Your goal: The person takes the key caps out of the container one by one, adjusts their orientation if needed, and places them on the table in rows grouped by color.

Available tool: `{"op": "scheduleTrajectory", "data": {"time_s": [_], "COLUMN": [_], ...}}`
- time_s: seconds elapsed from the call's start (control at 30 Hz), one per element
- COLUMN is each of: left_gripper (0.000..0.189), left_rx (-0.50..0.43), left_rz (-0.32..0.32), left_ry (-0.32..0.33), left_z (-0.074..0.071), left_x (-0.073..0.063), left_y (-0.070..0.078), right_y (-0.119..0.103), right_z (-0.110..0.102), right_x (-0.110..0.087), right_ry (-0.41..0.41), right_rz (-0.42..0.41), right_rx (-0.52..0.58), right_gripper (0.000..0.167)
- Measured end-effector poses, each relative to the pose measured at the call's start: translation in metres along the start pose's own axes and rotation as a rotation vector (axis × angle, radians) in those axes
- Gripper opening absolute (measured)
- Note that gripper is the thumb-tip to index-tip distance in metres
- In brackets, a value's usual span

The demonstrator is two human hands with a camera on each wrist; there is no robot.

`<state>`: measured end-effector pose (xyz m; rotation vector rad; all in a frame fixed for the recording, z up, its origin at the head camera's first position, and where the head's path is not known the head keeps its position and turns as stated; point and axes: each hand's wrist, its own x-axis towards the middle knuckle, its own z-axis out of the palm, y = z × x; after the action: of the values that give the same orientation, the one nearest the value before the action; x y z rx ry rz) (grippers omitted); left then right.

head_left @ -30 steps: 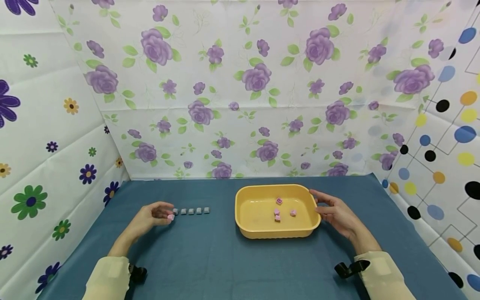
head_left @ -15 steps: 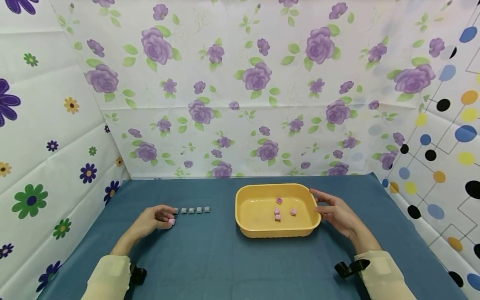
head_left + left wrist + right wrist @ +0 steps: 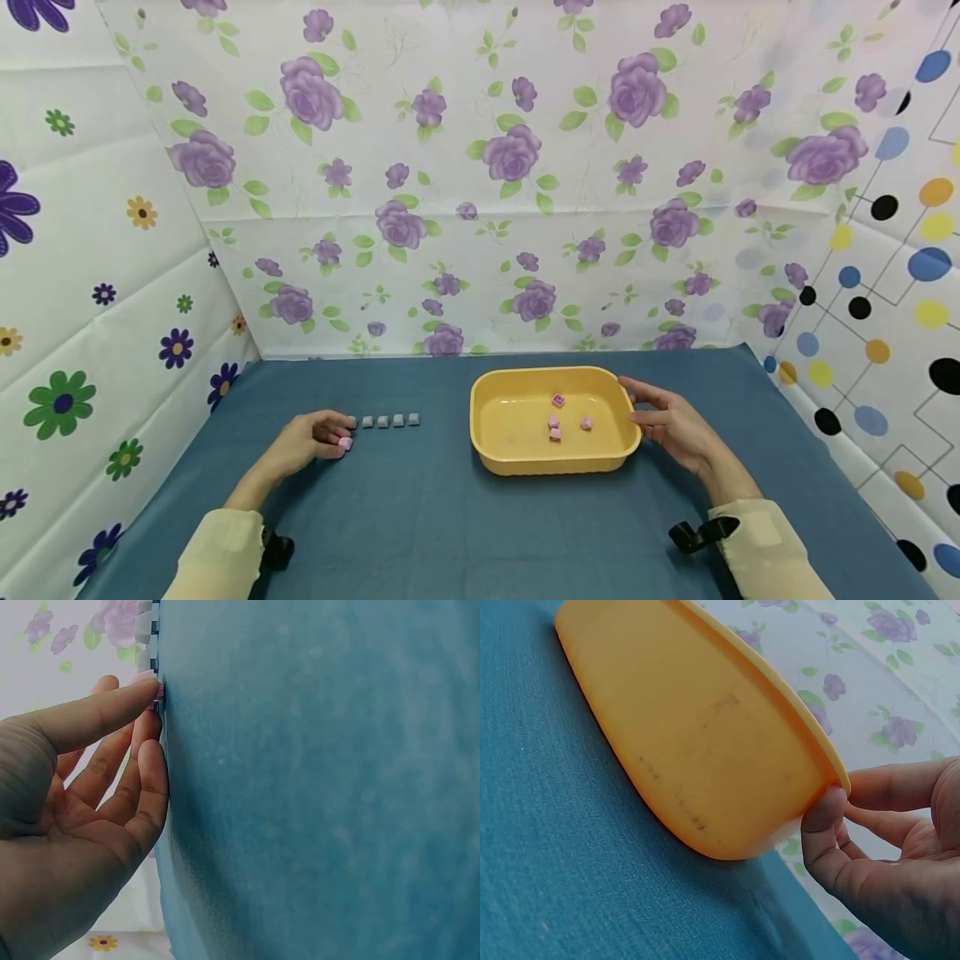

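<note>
My left hand (image 3: 311,437) pinches a pink keycap (image 3: 345,443) between thumb and fingertips, low at the blue cloth, just in front of the left end of a row of grey keycaps (image 3: 383,422). The leftmost grey one is partly hidden behind my fingers. In the left wrist view the thumb covers most of the pink keycap (image 3: 160,691). At the right, my right hand (image 3: 678,432) holds the rim of a yellow tray (image 3: 517,458) at its right end, thumb and fingers at the edge. Several pink keycaps (image 3: 554,434) lie loose inside the tray.
A blue cloth (image 3: 420,525) covers the table. Flowered sheets (image 3: 465,275) rise behind and at the left, and a dotted sheet (image 3: 862,333) stands at the right. The tray sits right of the grey row with a stretch of cloth between.
Over the last second my left hand has shifted slightly toward me with the pink keycap, from beside the leftmost grey keycap to in front of it. My right hand and the tray stay put.
</note>
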<state>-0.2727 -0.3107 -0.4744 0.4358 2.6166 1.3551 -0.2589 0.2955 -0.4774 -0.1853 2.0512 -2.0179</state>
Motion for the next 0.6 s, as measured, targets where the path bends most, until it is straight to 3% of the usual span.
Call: {"op": "scheduleTrajectory", "data": {"time_s": [0.6], "left_gripper": [0.039], "left_rx": [-0.005], "left_rz": [-0.018], "left_ry": [0.007], "left_z": [0.0011], "left_x": [-0.0004], "left_y": [0.0005], "right_y": [-0.0005], "right_z": [0.0000], "right_x": [-0.0002], "right_ry": [0.005], "right_rz": [0.008], "right_rx": [0.005], "right_gripper": [0.071]}}
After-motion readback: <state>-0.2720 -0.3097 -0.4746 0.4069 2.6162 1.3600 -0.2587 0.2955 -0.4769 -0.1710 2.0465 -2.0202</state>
